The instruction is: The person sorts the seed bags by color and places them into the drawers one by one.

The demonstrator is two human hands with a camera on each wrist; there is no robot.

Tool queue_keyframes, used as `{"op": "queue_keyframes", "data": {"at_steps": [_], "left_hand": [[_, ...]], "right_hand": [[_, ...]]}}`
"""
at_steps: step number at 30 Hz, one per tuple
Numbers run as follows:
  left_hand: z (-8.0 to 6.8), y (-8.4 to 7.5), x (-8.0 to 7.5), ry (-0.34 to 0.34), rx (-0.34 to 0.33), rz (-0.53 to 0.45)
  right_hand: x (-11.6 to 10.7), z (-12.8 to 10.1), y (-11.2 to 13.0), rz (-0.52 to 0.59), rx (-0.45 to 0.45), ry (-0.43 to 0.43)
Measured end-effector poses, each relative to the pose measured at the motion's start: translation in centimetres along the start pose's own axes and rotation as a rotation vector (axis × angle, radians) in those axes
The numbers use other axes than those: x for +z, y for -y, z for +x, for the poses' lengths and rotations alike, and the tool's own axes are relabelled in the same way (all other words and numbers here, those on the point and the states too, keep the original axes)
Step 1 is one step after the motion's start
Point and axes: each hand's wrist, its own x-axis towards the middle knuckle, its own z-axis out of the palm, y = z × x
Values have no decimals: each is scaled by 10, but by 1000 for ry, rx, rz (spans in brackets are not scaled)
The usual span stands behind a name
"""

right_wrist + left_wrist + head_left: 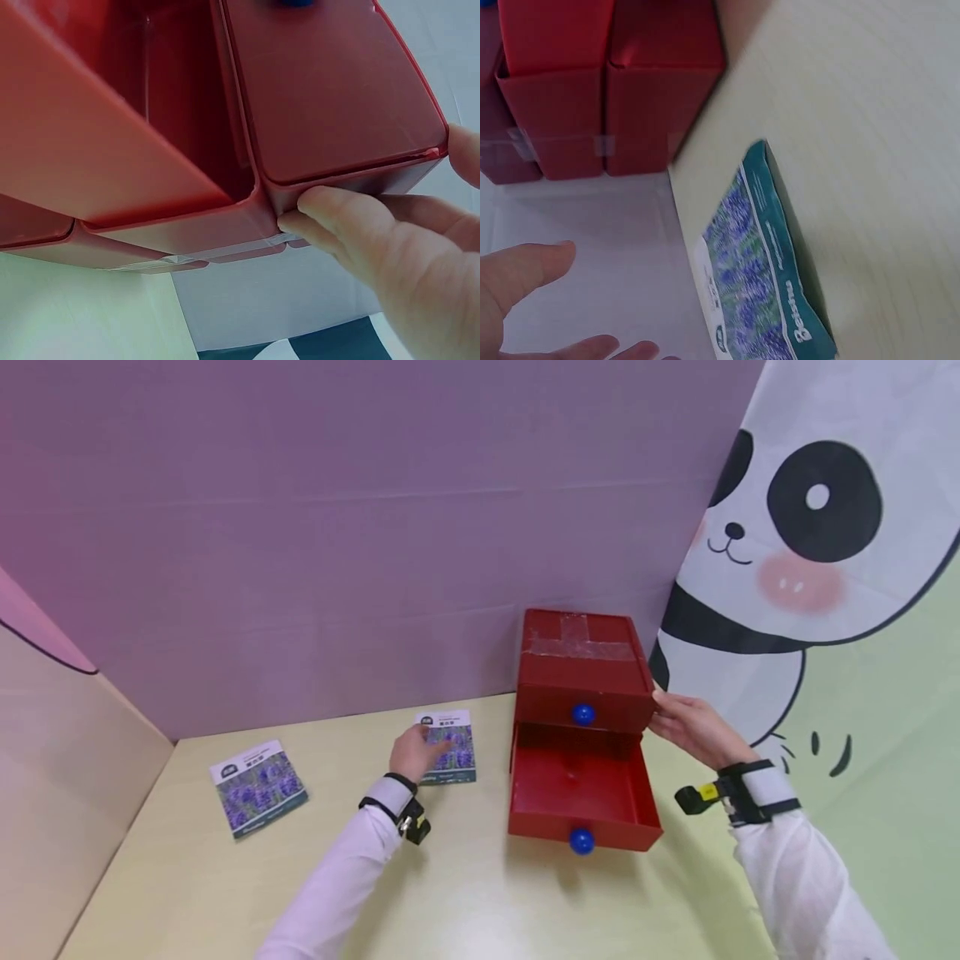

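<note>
My left hand hovers over a flower seed packet, a flat packet printed with purple blooms. In the left wrist view, thumb and fingers are spread apart, with nothing between them and the packet beside them. My right hand touches the right side of a red drawer box, near its upper front corner. Its fingertips lie against the side wall, and the thumb is at the corner edge. Below the closed top drawer, one drawer is pulled out, its red floor bare.
A second packet with the same purple print lies farther left on the pale wooden table. Behind the table hangs a purple cloth wall; a panda print covers the right wall. Blue knobs stick out from the drawer fronts.
</note>
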Motion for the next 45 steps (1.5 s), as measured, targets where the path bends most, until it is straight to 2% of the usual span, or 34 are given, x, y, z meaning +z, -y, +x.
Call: {"op": "queue_keyframes", "data": {"at_steps": [3, 13, 18, 24, 26, 28, 31, 33, 34, 35, 36, 38, 41, 42, 44, 45], "left_hand": [[3, 4, 0, 8, -19, 23], [9, 15, 4, 13, -65, -14], [12, 21, 9, 20, -117, -8], [25, 35, 12, 82, -206, -28], [34, 47, 18, 94, -210, -60], [54, 73, 36, 71, -189, -60], [87, 115, 63, 72, -157, -62], [103, 130, 75, 84, -179, -50], [104, 130, 74, 102, -200, -51], [105, 131, 74, 104, -189, -46], [100, 123, 70, 105, -205, -27], [80, 96, 53, 124, -258, 7], [55, 64, 33, 139, -293, 86], [47, 52, 26, 163, -338, 106], [46, 49, 28, 161, -356, 148], [54, 59, 36, 142, -344, 177]], "right_hand": [[0, 0, -1, 1, 6, 2], [-2, -1, -2, -2, 10, 2], [-2, -2, -3, -5, 12, -7], [-2, -3, -3, -3, 9, -6], [-1, -3, -3, -7, 14, -11], [-1, -3, -2, -24, 26, -21], [-1, -2, -1, -50, 32, -28], [-1, -2, 0, -41, 33, -25], [-1, -1, 0, -28, 30, -18], [-1, -1, 0, -13, 28, -12], [-1, -1, 1, 3, 27, -6], [-1, -1, 1, 27, 28, 4], [-1, -1, 1, 36, 31, 4], [-1, 0, 1, 33, 31, 3], [-1, 0, 2, 27, 29, 3], [-1, 0, 2, 28, 27, 4]]}}
